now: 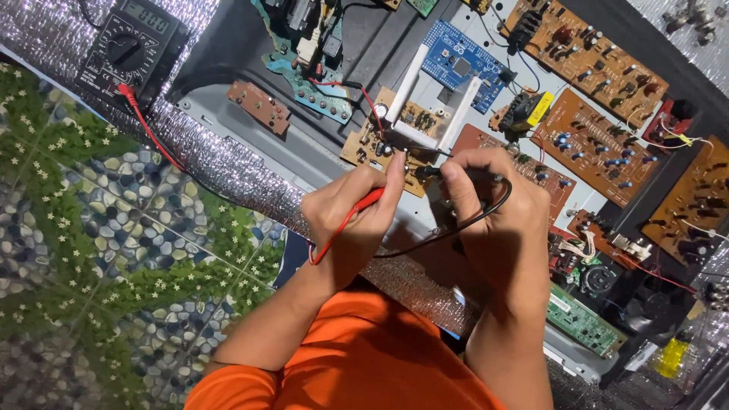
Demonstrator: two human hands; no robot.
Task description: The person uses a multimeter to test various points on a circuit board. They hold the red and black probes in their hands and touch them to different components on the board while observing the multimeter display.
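Head view shows the left hand [345,220] pinching the red probe [370,200] and the right hand [493,209] gripping the black probe [427,171], tips on the tan circuit board [383,137] just beyond the fingertips; steady contact, I judge, needs braced wrists.

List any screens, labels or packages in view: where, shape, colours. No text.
Multimeter: top left on the silvery mat, black body, round dial, grey rectangular display at its top edge.
Yellow label: on a black transformer block, upper right among brown boards, small rectangle.
Left hand holds the red probe; right hand holds the black probe; neither carries a label.
No packages.
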